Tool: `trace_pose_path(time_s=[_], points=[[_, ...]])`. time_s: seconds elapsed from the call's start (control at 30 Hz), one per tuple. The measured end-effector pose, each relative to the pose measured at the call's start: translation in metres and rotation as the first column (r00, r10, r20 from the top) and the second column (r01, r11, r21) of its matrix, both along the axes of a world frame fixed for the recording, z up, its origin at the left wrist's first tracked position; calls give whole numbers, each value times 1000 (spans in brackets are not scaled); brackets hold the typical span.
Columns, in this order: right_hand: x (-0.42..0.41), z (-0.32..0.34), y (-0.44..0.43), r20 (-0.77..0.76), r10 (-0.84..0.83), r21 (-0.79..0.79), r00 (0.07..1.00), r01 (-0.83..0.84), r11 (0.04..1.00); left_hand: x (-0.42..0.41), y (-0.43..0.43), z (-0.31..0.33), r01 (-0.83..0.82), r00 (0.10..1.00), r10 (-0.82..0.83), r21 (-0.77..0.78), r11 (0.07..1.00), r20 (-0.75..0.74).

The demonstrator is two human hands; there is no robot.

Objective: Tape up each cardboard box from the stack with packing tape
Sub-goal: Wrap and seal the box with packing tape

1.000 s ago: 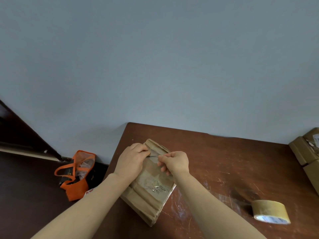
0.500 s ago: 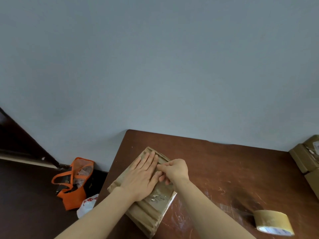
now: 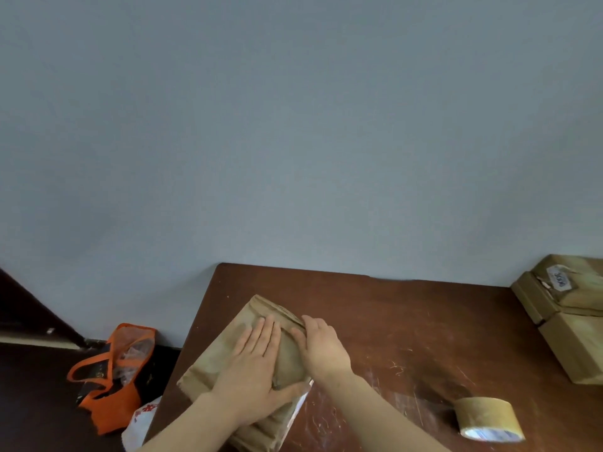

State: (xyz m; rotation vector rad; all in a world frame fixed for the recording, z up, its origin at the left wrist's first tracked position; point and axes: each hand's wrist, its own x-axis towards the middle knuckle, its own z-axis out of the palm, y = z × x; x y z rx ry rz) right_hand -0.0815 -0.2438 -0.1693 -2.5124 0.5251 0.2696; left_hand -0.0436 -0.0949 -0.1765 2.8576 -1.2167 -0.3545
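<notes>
**Cardboard box pinned flat under both hands**

Cardboard is taking centre stage: the brown cardboard box (image 3: 225, 350) is lying flat on the surface (image 3: 391, 321), set at an angle near its left front corner. A strip of clear tape (image 3: 301, 404) is glinting along the box's near right edge.

The left hand (image 3: 254, 370) is pressing palm-down on top of the box, its fingers straight and close together, its thumb spread out to the right. The right hand (image 3: 323, 347) is resting just beside it along the box's right edge, with its fingers laid out against the cardboard, gripping nothing. The two hands are lying side by side, almost touching.

Further out, a roll of packing tape (image 3: 486, 419) is sitting on its side at the right front of the surface, well apart from the box. A stack of boxes (image 3: 554, 301) is waiting at the far right edge, one carrying a white label.

Down on the floor to the left, an orange bag (image 3: 111, 380) is slumping against the wall (image 3: 293, 141), with a white plastic bag (image 3: 140, 422) just beside it.
</notes>
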Motion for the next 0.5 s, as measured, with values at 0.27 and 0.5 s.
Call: trace_pose_path(time_s=[0.27,0.5], points=[[5,6,-2,-55,13,1,998,-13,1000,9,11,16,-116,993,114,-59,991,-37],[4,5,-4,-67,11,12,998,-10,1000,-5,-10,5,-134,988,139,-75,988,70]])
